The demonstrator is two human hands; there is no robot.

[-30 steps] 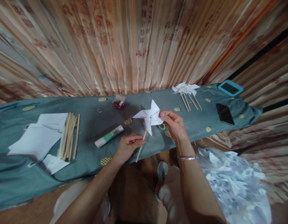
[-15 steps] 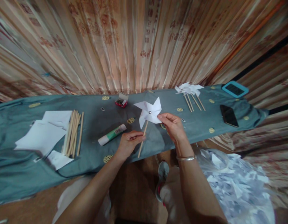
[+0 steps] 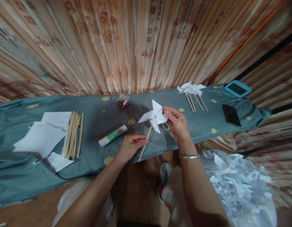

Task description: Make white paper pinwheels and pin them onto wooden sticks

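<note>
A white paper pinwheel with a shiny pin at its centre is held above the table, its wooden stick slanting down toward me. My left hand pinches that stick below the blades between thumb and fingers. At the right side of the blades, my right hand has thumb and fingertips closed on the edge of one blade. Partly hidden behind the pinwheel and right hand lies a yellow-green loop. A glue stick lies left of the pinwheel, and an open red box of small pins stands behind it.
On the left, white paper sheets lie beside several wooden sticks. Finished pinwheels rest at the back right, near a blue-framed device and a black phone. A clear bag of paper scraps stands below the table's right edge.
The pinwheel's blades have turned about the pin, and its head has shifted slightly right. My right hand has moved up a little along the blades; the left keeps its hold on the stick.
</note>
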